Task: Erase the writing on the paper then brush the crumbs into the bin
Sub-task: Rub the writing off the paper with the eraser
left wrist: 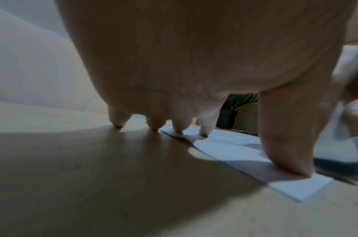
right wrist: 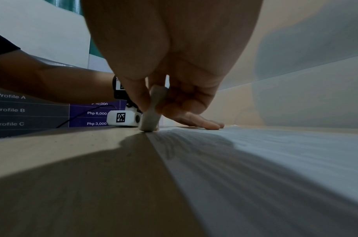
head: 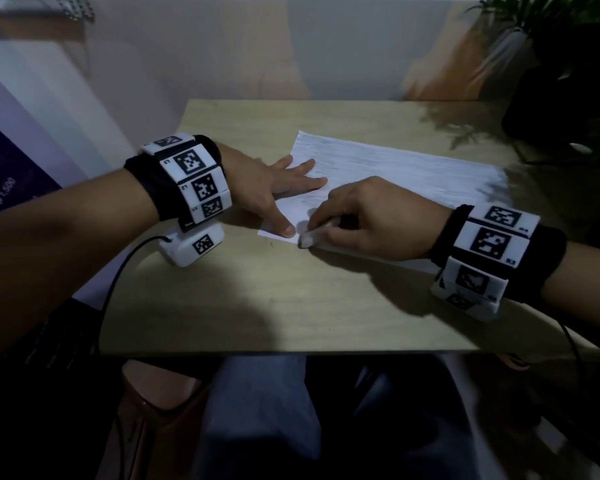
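Observation:
A white sheet of paper (head: 395,171) with faint pencil lines lies on the wooden table (head: 257,306). My left hand (head: 274,188) lies flat with spread straight fingers, pressing the paper's near left corner (left wrist: 296,189); its thumb (left wrist: 287,144) stands on the sheet. My right hand (head: 371,220) pinches a white eraser (head: 307,239) between thumb and fingers, its tip down at the paper's near edge. In the right wrist view the eraser (right wrist: 151,115) stands upright at the paper's (right wrist: 275,160) edge. No bin is in view.
A potted plant (head: 561,64) in a dark pot stands at the table's far right corner. A purple price board (head: 11,188) leans at the left. A wall runs behind the table. My knees are below the table's front edge (head: 291,353).

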The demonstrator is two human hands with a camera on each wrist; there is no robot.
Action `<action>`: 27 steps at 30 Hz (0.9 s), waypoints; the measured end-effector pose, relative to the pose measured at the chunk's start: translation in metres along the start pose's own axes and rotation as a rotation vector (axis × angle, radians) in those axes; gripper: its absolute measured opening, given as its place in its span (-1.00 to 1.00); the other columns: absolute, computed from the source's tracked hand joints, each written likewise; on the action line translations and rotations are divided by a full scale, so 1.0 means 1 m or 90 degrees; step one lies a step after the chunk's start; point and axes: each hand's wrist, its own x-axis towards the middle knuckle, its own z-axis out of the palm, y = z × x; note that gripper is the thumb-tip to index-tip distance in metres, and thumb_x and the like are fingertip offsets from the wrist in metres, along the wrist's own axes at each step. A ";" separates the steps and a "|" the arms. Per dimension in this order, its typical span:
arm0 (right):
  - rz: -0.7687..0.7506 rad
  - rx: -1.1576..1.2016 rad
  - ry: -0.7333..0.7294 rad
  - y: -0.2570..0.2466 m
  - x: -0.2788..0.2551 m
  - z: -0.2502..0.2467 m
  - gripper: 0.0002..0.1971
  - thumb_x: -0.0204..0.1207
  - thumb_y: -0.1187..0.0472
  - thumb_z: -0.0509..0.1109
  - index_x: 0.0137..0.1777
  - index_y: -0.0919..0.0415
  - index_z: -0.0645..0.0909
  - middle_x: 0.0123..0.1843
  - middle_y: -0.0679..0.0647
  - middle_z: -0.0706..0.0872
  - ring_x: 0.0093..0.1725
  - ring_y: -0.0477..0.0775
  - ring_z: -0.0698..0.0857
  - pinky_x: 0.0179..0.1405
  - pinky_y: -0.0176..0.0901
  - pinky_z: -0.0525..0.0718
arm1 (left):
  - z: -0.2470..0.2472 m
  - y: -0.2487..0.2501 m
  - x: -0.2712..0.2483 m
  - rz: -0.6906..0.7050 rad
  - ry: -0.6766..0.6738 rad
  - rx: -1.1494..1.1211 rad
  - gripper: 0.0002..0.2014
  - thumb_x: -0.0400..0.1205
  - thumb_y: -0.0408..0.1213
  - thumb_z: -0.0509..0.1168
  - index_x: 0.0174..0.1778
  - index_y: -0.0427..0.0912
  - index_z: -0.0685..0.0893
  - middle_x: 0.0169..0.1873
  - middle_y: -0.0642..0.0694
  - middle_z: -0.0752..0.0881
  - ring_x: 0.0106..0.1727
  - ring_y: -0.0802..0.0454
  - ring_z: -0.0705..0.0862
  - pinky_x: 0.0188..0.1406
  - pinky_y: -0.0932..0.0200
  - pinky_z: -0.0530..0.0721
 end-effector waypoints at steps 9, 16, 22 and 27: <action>0.063 -0.009 0.045 0.010 -0.002 -0.006 -0.80 0.63 0.00 0.39 0.13 -0.06 0.81 -0.05 -0.15 0.84 -0.12 -0.15 0.71 0.01 -0.21 0.64 | 0.001 -0.002 0.000 0.006 -0.003 -0.004 0.02 0.61 0.26 0.37 0.73 0.38 -0.29 0.72 0.22 -0.46 0.73 0.11 -0.46 0.72 -0.21 -0.38; 0.082 0.020 0.009 0.013 -0.006 -0.013 -0.49 0.43 -0.34 0.21 0.15 -0.12 0.81 0.00 -0.16 0.85 -0.02 -0.12 0.75 0.09 -0.13 0.66 | 0.000 -0.001 0.000 0.005 -0.001 -0.005 0.02 0.62 0.25 0.37 0.74 0.39 -0.29 0.72 0.24 -0.45 0.73 0.13 -0.46 0.73 -0.20 -0.37; 0.096 -0.010 0.047 0.014 -0.006 -0.012 -0.51 0.51 -0.34 0.21 0.10 -0.06 0.82 -0.06 -0.09 0.85 -0.07 -0.03 0.75 0.05 -0.04 0.67 | 0.000 0.000 0.002 0.002 0.000 -0.002 0.02 0.62 0.25 0.37 0.75 0.36 -0.29 0.72 0.22 -0.45 0.73 0.12 -0.46 0.73 -0.21 -0.36; 0.083 0.044 -0.025 0.010 -0.010 -0.009 -0.70 0.56 -0.17 0.37 0.15 -0.12 0.81 -0.02 -0.18 0.85 -0.04 -0.14 0.75 0.08 -0.17 0.64 | 0.000 0.000 0.003 -0.001 -0.002 -0.001 0.03 0.60 0.26 0.38 0.74 0.38 -0.29 0.72 0.22 -0.45 0.74 0.11 -0.45 0.71 -0.21 -0.36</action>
